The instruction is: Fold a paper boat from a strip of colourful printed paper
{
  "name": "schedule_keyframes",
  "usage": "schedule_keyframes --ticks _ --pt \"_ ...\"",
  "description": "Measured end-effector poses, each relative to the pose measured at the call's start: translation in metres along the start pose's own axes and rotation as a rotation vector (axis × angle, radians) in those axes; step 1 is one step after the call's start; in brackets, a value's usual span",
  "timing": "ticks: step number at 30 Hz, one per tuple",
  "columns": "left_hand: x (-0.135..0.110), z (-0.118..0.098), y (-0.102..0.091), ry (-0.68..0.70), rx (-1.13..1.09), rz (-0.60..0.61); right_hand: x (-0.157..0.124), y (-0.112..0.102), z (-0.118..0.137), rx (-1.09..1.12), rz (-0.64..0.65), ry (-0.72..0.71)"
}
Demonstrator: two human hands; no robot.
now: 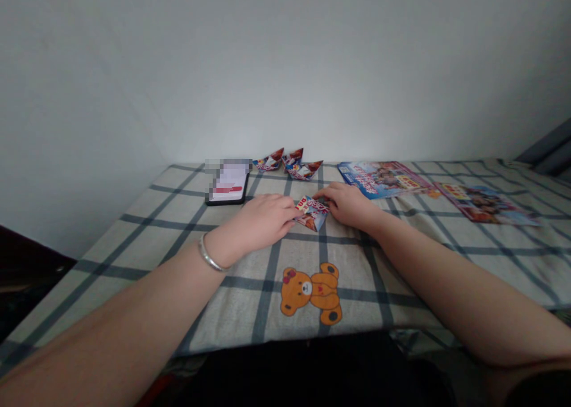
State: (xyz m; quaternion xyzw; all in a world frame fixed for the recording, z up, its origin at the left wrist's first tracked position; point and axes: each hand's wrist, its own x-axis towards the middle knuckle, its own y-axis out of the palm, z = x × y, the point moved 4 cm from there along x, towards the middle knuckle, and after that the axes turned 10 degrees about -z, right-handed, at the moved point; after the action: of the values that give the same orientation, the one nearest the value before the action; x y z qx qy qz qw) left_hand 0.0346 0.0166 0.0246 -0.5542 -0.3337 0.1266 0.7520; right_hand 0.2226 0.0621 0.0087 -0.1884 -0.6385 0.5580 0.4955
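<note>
A small folded piece of colourful printed paper (314, 214) lies on the checked tablecloth between my hands. My left hand (270, 218), with a silver bangle on the wrist, has its thumb and fingers closed on the paper's left edge. My right hand (347, 204) grips the upper right edge with bent fingers. Some fingertips are hidden behind the paper. Beyond it stand several folded paper boats, one at the front (305, 169) and another to its left (269, 160), made of similar printed paper.
A phone (229, 181) with a lit screen lies left of the boats. Printed flyers, one near the wall (383, 179) and one farther right (486, 203), lie on the tablecloth (214, 312). A grey wall (285, 68) rises behind the table.
</note>
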Motion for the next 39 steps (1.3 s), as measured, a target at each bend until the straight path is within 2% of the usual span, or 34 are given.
schedule_keyframes --ticks 6,13,21,25,30,36,39 --pt "0.001 0.001 -0.004 -0.021 0.021 -0.032 0.0 -0.001 -0.005 0.096 -0.043 0.05" --pt "-0.001 0.006 -0.001 -0.086 -0.021 -0.077 -0.004 -0.004 0.014 0.125 -0.056 -0.131" --pt "-0.006 0.008 0.013 -0.131 -0.044 -0.173 -0.008 0.0 0.018 0.135 -0.091 -0.158" --pt "-0.006 0.012 0.02 -0.154 -0.074 -0.124 -0.008 0.003 0.019 0.136 -0.093 -0.151" --pt "-0.004 0.011 0.012 -0.172 -0.07 -0.128 -0.009 0.004 0.02 0.127 -0.09 -0.153" --pt "-0.003 0.018 0.019 -0.288 -0.254 -0.069 -0.009 0.003 0.02 0.102 -0.071 -0.146" --pt "-0.002 0.024 0.023 -0.362 -0.385 -0.107 -0.009 0.003 0.02 0.105 -0.047 -0.15"
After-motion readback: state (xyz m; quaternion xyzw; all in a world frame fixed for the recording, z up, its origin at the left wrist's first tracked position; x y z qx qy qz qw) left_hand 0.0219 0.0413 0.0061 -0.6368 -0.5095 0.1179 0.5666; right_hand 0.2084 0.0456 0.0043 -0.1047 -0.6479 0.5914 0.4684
